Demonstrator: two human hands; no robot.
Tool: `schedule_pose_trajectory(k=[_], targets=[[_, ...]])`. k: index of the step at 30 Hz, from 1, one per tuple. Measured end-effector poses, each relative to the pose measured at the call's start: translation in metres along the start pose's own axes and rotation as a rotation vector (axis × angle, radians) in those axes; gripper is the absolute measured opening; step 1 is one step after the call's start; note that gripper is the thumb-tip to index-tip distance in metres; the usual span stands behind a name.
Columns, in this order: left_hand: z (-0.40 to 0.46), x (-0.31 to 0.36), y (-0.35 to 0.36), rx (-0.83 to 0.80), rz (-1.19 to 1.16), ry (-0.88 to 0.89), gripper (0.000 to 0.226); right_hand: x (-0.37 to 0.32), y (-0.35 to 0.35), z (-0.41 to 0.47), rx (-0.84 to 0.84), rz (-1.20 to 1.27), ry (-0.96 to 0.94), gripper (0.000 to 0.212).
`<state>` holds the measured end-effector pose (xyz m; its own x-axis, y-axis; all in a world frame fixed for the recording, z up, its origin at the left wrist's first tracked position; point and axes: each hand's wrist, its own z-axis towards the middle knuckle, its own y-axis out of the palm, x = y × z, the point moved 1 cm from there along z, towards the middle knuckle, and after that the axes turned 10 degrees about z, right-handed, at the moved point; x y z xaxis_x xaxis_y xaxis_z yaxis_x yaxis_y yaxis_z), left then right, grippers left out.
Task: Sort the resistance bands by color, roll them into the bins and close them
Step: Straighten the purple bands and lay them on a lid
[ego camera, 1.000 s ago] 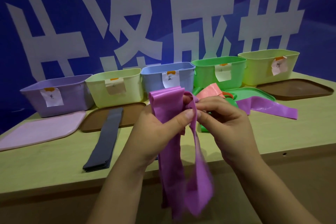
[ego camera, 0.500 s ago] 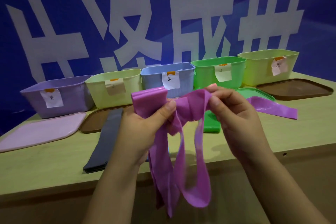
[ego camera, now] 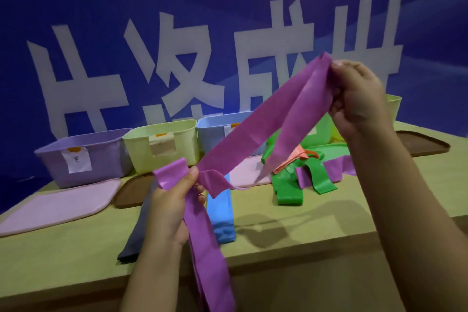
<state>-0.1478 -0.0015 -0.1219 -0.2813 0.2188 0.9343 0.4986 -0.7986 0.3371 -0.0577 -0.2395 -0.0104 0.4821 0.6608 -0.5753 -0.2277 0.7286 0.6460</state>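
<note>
Blue backdrop (ego camera: 101, 7) with large white characters rises behind a pale wooden table (ego camera: 316, 223) where a person sorts resistance bands. Both hands grasp one purple band (ego camera: 243, 134), stretched on a slant above the table: the left hand (ego camera: 169, 208) pinches its lower end between thumb and fingers just in front of the table's near edge, loose lengths hanging below, while the right hand (ego camera: 359, 99) clenches the upper end high over the bins. Along the table's far edge stand a lavender bin (ego camera: 101, 157), a pale yellow-green bin (ego camera: 162, 144) and a light blue bin (ego camera: 215, 134); two more bins to the right are mostly hidden behind the band and right hand. On the table lie a dark grey band (ego camera: 136, 235), a blue band (ego camera: 221, 220), and a heap of green bands (ego camera: 291, 185) with an orange band (ego camera: 291, 159) and another purple band (ego camera: 339, 167). A pink lid (ego camera: 55, 205) lies before the lavender bin, and a brown lid (ego camera: 425, 144) at the table's far right.
</note>
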Motion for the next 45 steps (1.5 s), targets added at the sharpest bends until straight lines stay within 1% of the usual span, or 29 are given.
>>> schedule_pose_trajectory(k=[3, 6, 9, 10, 11, 14, 17, 20, 24, 26, 27, 28, 29, 30, 31, 34, 36, 38, 41, 43, 45], targets=[[0.004, -0.003, 0.001, -0.026, 0.022, 0.000, 0.005, -0.005, 0.005, 0.007, -0.045, -0.121, -0.062, 0.009], [0.008, -0.007, 0.003, -0.054, 0.073, -0.012, 0.008, -0.014, 0.015, 0.011, -0.100, -0.185, -0.129, 0.004], [0.008, -0.008, 0.006, -0.079, 0.108, -0.034, 0.030, -0.026, 0.029, 0.007, -0.187, -0.243, -0.198, 0.001], [0.007, -0.008, 0.007, -0.079, 0.100, -0.029, 0.034, -0.030, 0.034, 0.005, -0.217, -0.273, -0.218, 0.002], [0.007, -0.008, 0.008, -0.073, 0.091, -0.020, 0.033, -0.033, 0.039, 0.003, -0.247, -0.307, -0.233, 0.002], [0.002, 0.000, 0.012, -0.093, 0.083, 0.016, 0.021, -0.042, 0.050, -0.004, -0.334, -0.429, -0.251, 0.007], [-0.008, 0.017, 0.018, -0.162, 0.041, 0.063, 0.020, -0.051, 0.052, -0.015, -0.435, -0.495, -0.226, 0.009], [-0.024, 0.040, 0.024, -0.216, 0.027, 0.153, 0.023, -0.060, 0.047, -0.029, -0.489, -0.542, -0.180, 0.007], [-0.048, 0.065, 0.038, -0.293, 0.083, 0.309, 0.041, -0.053, 0.045, -0.056, -0.581, -0.481, -0.076, 0.016], [-0.058, 0.070, 0.042, -0.310, 0.148, 0.364, 0.052, -0.043, 0.045, -0.071, -0.631, -0.460, -0.019, 0.019], [-0.062, 0.070, 0.043, -0.313, 0.200, 0.380, 0.053, -0.037, 0.044, -0.077, -0.657, -0.453, 0.005, 0.019], [-0.066, 0.070, 0.043, -0.311, 0.241, 0.381, 0.046, -0.031, 0.043, -0.083, -0.679, -0.447, 0.025, 0.020], [-0.068, 0.068, 0.042, -0.306, 0.260, 0.378, 0.031, -0.024, 0.042, -0.088, -0.692, -0.437, 0.041, 0.021], [-0.070, 0.067, 0.042, -0.295, 0.267, 0.379, 0.018, -0.018, 0.041, -0.092, -0.699, -0.430, 0.046, 0.022], [-0.071, 0.065, 0.041, -0.277, 0.278, 0.393, 0.015, -0.011, 0.041, -0.095, -0.697, -0.427, 0.035, 0.021], [-0.069, 0.062, 0.038, -0.200, 0.295, 0.401, 0.024, 0.006, 0.040, -0.100, -0.636, -0.413, -0.026, 0.017], [-0.065, 0.061, 0.035, -0.161, 0.287, 0.401, 0.031, 0.014, 0.039, -0.101, -0.572, -0.361, -0.018, 0.018], [-0.059, 0.061, 0.034, -0.131, 0.238, 0.393, 0.032, 0.024, 0.031, -0.103, -0.512, -0.297, 0.008, 0.023], [-0.051, 0.063, 0.036, -0.133, 0.104, 0.372, 0.019, 0.051, 0.001, -0.118, -0.503, -0.240, 0.118, 0.034], [-0.046, 0.063, 0.037, -0.134, 0.039, 0.341, 0.009, 0.074, -0.027, -0.136, -0.527, -0.277, 0.220, 0.043], [-0.041, 0.060, 0.039, -0.128, 0.022, 0.308, 0.008, 0.093, -0.049, -0.154, -0.530, -0.321, 0.314, 0.038]])
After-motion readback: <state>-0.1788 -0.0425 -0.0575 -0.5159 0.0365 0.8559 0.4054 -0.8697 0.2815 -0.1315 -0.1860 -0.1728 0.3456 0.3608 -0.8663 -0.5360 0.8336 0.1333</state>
